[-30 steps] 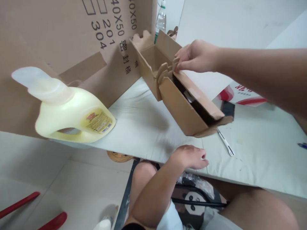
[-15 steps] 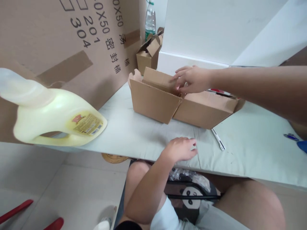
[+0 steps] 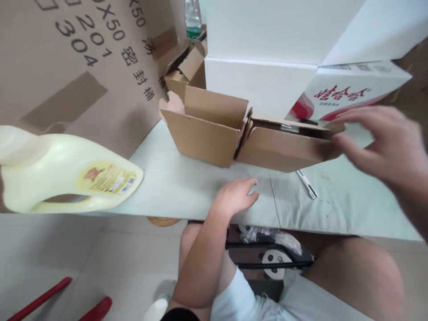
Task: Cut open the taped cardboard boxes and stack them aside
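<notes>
Two brown cardboard boxes stand end to end on the covered table. The left box (image 3: 203, 138) has its top open, with flaps standing up. In the top of the right box (image 3: 284, 149), a dark gap and a shiny clear strip show. My right hand (image 3: 384, 142) is at that box's right end, thumb and fingers around its end flap. My left hand (image 3: 236, 196) rests on the table in front of the boxes, holding nothing, its fingers loosely curved and apart. A white pen-like stick (image 3: 306, 183) lies partly behind the right box.
A large printed carton (image 3: 127, 111) rises at the left, with a pale yellow jug (image 3: 67, 171) before it. Behind the boxes are another small brown box (image 3: 187, 73), a plastic bottle (image 3: 193, 20), a white block (image 3: 261, 84) and a red-and-white carton (image 3: 361, 91).
My right hand has moved right, from the join between the boxes to the right box's far end. That box's raised front flap is now down. The view has shifted slightly; my left hand stays low.
</notes>
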A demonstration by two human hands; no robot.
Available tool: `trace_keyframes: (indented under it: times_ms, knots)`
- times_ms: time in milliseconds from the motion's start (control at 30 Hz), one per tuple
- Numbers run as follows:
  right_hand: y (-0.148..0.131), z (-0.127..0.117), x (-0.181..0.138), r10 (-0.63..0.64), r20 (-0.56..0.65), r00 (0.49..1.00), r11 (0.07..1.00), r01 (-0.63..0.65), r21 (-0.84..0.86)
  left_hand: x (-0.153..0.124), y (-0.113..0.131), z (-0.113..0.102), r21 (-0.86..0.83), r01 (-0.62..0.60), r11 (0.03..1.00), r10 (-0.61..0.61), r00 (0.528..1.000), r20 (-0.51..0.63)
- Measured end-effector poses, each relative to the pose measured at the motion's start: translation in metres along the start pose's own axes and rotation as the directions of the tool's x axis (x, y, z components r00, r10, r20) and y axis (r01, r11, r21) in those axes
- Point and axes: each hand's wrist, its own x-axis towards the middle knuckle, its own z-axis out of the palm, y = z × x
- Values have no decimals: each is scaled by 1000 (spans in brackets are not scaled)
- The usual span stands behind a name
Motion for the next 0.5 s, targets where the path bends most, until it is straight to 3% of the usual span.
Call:
trace_keyframes:
  times_ms: [67, 133, 233, 400, 500]
  knots:
    - [2, 14, -23, -39, 78, 996, 999, 38, 10, 7, 3, 2, -8, 1, 1000, -1, 1000, -5]
    - [2, 27, -35, 31, 114, 993, 999, -27, -30, 16, 5, 6, -12, 3, 1000, -3, 1000, -13]
    - [0, 36, -41, 81, 61, 995, 997, -81, 4, 28, 7, 10, -27, -2, 1000, 0, 998, -56]
    - [-3, 24, -45, -85, -61, 995, 977, 95, 189, 28, 7, -2, -232, -130, 964, 70, 966, -249]
    - [-5, 9, -53, -60, -116, 991, 970, 85, 226, 19, 3, -13, -417, -264, 870, 103, 923, -372]
